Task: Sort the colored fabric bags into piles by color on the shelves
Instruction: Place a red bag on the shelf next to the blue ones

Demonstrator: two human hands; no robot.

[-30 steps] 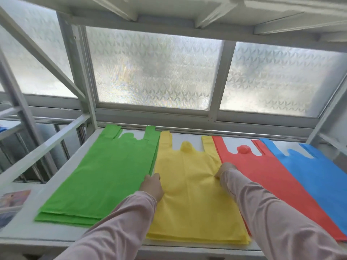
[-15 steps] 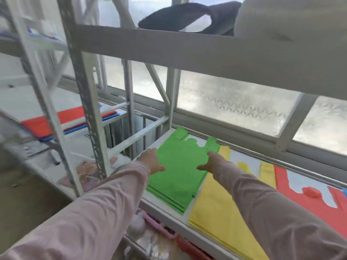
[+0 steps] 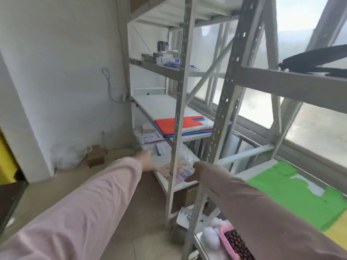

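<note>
A: Reaching toward the left-hand rack, head view: both arms out in pink sleeves. Left hand (image 3: 148, 162) is spread, fingers apart, nothing in it. Right hand (image 3: 195, 172) is also bare of any bag; its fingers look loosely apart, though blur makes that a soft call.

B: Where do the bags lie?

A: An unsorted stack (image 3: 185, 125), red on top with blue edges under it, lies on the middle shelf (image 3: 159, 104) of that rack, up and beyond both hands, well apart from them. The green pile (image 3: 293, 192) lies flat on the near shelf at right, beside the window, with a strip of the yellow pile (image 3: 338, 239) touching its near edge.

B: Step in hand?

A: Judged as the fetch: neither hand is carrying, and both point toward the mixed stack. The lower shelf under the hands holds only papers and packets, not bags.

B: Next move?

A: Likely lifting the hands past the upright post (image 3: 177, 139) to the red sheet and peeling one layer only. Thin fabric may drag the blue beneath along.
</note>
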